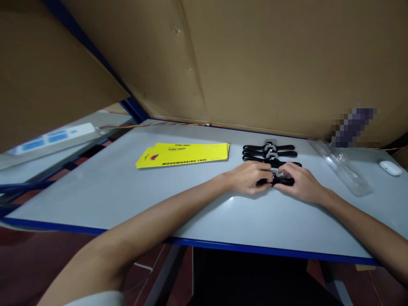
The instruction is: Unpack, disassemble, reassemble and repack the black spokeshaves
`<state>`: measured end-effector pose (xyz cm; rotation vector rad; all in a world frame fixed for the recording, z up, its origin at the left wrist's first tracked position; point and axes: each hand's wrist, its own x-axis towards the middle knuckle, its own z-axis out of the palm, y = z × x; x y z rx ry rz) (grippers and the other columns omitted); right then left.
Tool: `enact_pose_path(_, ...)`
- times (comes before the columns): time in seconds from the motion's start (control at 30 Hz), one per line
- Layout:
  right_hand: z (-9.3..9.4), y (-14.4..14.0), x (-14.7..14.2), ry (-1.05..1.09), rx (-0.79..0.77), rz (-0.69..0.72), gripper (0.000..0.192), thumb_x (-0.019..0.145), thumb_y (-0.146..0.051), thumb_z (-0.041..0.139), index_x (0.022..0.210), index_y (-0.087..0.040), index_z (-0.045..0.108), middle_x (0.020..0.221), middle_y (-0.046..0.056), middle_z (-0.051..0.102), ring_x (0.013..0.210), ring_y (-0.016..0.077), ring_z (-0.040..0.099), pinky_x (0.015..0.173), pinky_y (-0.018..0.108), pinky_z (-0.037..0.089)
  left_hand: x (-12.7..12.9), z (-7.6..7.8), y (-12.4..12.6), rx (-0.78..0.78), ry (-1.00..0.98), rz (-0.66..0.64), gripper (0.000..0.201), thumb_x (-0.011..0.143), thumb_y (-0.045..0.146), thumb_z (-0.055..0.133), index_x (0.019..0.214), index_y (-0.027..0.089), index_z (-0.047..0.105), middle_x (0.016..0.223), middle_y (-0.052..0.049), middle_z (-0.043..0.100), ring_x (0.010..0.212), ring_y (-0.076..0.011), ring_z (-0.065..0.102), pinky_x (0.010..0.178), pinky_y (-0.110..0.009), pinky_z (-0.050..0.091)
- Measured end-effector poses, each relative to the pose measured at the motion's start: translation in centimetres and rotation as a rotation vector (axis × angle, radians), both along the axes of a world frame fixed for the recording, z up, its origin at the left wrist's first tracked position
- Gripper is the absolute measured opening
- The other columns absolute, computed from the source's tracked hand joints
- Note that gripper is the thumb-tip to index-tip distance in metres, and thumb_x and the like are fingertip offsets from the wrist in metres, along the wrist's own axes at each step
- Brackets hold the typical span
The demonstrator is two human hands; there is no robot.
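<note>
Resting on a grey table [127, 191] walled by cardboard [270, 63], both hands' grips clasp a black tool [276, 181].

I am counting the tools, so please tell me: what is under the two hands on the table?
Under the left hand and right hand lies one black tool, held at both ends. Only its middle shows; the fingers cover its ends. Three more black tools lie uncovered behind.
</note>
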<state>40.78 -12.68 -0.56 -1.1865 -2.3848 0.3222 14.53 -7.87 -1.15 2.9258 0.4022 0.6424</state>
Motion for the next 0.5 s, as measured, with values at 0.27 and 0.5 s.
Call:
enact_pose_path(0.27,-0.23,0.04,0.38,0.005,0.074,0.136,0.016,0.107,-0.040,0.063,0.114,-0.026,0.060,0.116,0.010,0.067,0.096,0.0263,0.069,0.083,0.041,0.059,0.29,-0.09,-0.17,0.099,-0.006,0.016,0.029,0.108,0.026,0.050,0.122,0.020,0.075,0.103,-0.008,0.073,0.085,-0.0204,0.067,0.076,-0.035,0.054)
enact_pose_path(0.5,-0.29,0.09,0.28,0.048,0.006,0.044,0.027,0.099,-0.043,0.071,0.113,-0.026,0.055,0.107,0.008,0.069,0.089,0.0254,0.067,0.080,0.041,0.056,0.27,-0.22,0.01,0.157,-0.014,0.071,0.028,0.104,0.032,0.052,0.120,0.018,0.069,0.103,-0.010,0.070,0.085,-0.0227,0.065,0.078,-0.038,0.055)
